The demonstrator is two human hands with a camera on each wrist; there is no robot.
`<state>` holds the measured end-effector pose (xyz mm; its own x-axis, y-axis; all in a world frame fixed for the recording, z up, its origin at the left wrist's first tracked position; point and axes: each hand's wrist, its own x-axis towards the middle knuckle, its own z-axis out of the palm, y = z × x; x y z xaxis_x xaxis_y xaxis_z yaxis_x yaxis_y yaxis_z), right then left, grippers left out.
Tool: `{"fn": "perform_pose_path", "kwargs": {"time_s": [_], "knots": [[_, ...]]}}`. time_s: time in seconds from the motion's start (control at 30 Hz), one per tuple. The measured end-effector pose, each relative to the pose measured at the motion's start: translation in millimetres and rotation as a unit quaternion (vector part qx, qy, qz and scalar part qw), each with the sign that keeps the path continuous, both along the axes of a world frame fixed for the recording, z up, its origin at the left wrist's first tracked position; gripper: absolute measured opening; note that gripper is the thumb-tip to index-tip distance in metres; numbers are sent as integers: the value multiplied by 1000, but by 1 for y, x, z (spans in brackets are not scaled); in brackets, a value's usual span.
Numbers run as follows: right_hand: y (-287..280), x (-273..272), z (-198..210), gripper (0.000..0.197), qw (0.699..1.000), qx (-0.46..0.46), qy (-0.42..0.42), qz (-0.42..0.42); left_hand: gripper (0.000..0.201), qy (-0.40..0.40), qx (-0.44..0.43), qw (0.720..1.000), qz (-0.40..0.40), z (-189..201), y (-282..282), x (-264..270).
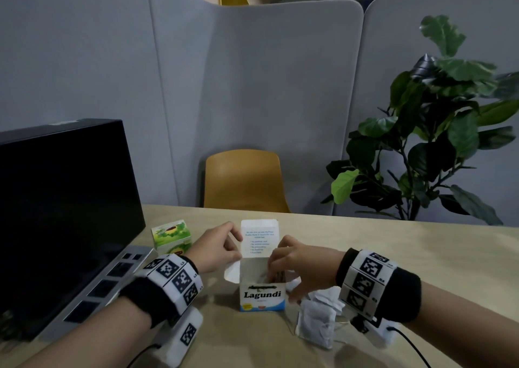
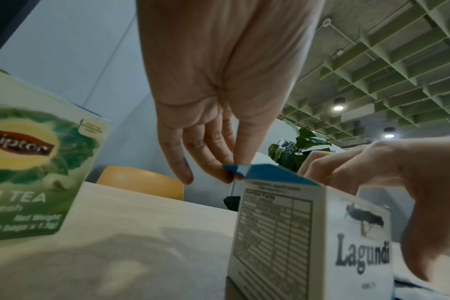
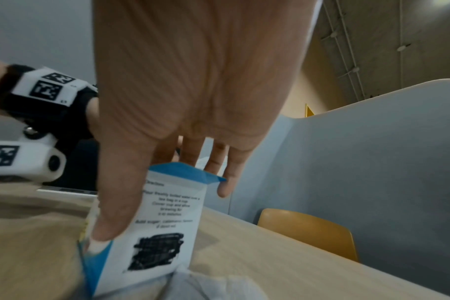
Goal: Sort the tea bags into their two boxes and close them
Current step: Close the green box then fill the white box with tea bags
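Note:
The white and blue Lagundi box (image 1: 262,296) stands on the table with its lid (image 1: 259,238) up. My left hand (image 1: 238,251) pinches the tip of the blue side flap (image 2: 260,172) on the box's left. My right hand (image 1: 280,277) straddles the right wall of the box (image 3: 167,213), fingers dipped inside and thumb (image 3: 110,213) pressed down the outside. What the fingers touch inside is hidden. A pile of white tea bags (image 1: 317,320) lies just right of the box. The green Lipton box (image 1: 172,237) stands closed at the back left.
An open laptop (image 1: 64,213) fills the left of the table (image 1: 393,249), close to my left wrist. Behind the table are a yellow chair (image 1: 243,179), grey partitions and a leafy plant (image 1: 438,131). A cable (image 1: 412,348) runs from my right wrist.

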<state>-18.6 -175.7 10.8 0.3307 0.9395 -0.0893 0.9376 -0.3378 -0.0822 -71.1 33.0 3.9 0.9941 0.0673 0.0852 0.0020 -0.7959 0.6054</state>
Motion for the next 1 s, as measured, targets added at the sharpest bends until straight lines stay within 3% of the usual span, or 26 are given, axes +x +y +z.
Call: {"fn": "perform_pose_path", "kwargs": {"time_s": [0.17,0.33,0.43,0.5,0.57,0.67,0.73,0.8,0.87,0.93,1.0], "knots": [[2,4,-2,38,1000,10,-19,6,26,-84,23,996,-25,11,-9,-5],[4,7,-4,37,999,2,-30,21,20,6,4,996,-84,7,-28,-10],[-6,9,3,30,995,79,58,-22,35,53,78,988,-121,5,-22,-14],[-20,16,12,21,961,193,162,-115,36,58,144,978,-137,3,-22,-17],[-36,23,16,25,922,225,227,-220,22,36,142,980,-134,3,-26,-18],[-59,29,4,42,930,18,173,-323,18,-45,207,975,-70,4,-36,-23],[-68,30,-11,53,916,-93,178,-346,18,-182,320,928,-57,5,-48,-29],[-72,30,-20,57,915,-105,190,-339,10,-273,331,893,-132,4,-68,-36],[-73,29,-23,55,917,-95,192,-337,10,-193,256,926,-201,-2,-91,-36],[-73,28,-23,40,915,-62,205,-342,17,-23,193,965,-179,-11,-108,-27],[-75,26,-21,24,918,-23,208,-338,33,102,175,967,-153,-19,-119,-15]]}}
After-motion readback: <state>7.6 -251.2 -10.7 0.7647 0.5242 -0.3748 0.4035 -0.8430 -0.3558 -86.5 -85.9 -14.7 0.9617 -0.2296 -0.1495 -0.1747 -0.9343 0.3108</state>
